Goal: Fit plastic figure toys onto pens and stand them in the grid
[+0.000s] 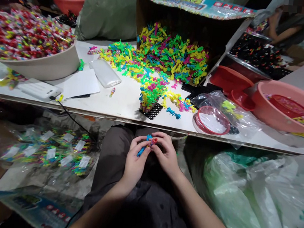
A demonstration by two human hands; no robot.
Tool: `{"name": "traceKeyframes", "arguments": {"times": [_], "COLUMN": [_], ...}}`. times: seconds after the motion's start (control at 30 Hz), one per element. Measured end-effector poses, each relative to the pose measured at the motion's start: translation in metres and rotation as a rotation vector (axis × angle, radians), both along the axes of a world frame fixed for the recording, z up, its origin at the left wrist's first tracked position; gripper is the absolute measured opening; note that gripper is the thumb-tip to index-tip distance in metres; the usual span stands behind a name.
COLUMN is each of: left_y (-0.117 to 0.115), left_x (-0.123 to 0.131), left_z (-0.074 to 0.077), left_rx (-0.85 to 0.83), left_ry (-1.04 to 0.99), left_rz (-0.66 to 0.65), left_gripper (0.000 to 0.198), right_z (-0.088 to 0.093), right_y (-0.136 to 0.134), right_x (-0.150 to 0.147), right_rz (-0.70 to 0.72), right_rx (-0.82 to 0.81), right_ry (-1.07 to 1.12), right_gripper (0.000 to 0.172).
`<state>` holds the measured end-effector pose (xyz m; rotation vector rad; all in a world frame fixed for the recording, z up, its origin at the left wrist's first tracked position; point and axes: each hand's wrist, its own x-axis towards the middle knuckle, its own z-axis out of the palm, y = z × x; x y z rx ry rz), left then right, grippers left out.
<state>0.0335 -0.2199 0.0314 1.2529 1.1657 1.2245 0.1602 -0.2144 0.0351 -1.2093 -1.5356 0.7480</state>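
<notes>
Above my lap, my left hand (136,159) is closed around a small blue plastic figure (141,151). My right hand (167,154) meets it from the other side, its fingers pinched on a small red-tipped tube (154,141). The two pieces touch or nearly touch; the fingers partly cover both. Just past my hands, a cluster of green, yellow and pink figures (151,92) stands upright on a black perforated rack (152,112). A loose blue figure (173,113) lies to its right, and a single small wrapped tube (112,92) lies to its left.
A tipped cardboard box (228,35) spills colourful figures (174,58) onto the white table (101,103). A tub (51,65) of wrapped tubes stands left. Right are a red basket (198,123) and pink basin (266,108). Packed bags (51,153) lie below left; plastic sacks (242,188) sit right.
</notes>
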Motion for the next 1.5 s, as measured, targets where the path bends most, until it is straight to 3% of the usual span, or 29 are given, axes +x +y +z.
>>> {"name": "traceKeyframes", "arguments": {"times": [0.1, 0.2, 0.3, 0.43, 0.63, 0.83, 1.3, 1.5], "left_y": [-0.002, -0.006, -0.008, -0.008, -0.010, -0.011, -0.011, -0.008], "left_x": [0.003, 0.007, 0.011, 0.012, 0.009, 0.010, 0.006, 0.001], "left_z": [0.002, 0.001, -0.001, 0.000, 0.001, 0.004, 0.009, -0.001], "left_rx": [0.020, -0.069, -0.172, -0.204, -0.197, -0.199, -0.140, -0.156], "left_ry": [-0.005, -0.076, -0.180, -0.261, -0.211, -0.160, 0.015, 0.063], "left_rz": [-0.119, -0.171, -0.092, -0.058, -0.036, -0.067, -0.128, -0.101], "left_gripper": [0.019, 0.022, 0.023, 0.025, 0.020, 0.017, 0.017, 0.030], "right_z": [-0.004, -0.001, 0.003, 0.003, 0.002, 0.006, 0.005, 0.006], "right_y": [-0.017, -0.019, -0.019, -0.023, -0.027, -0.026, -0.024, -0.022], "right_x": [-0.006, 0.004, 0.017, 0.025, 0.021, 0.017, 0.017, 0.018], "right_rz": [-0.185, -0.286, -0.265, -0.258, -0.259, -0.187, -0.167, -0.094], "right_rx": [-0.063, -0.117, -0.187, -0.326, -0.475, -0.460, -0.445, -0.402], "right_ry": [0.182, 0.414, 0.599, 0.615, 0.806, 0.921, 1.016, 1.012], "right_gripper": [0.012, 0.010, 0.014, 0.021, 0.026, 0.022, 0.022, 0.023]}}
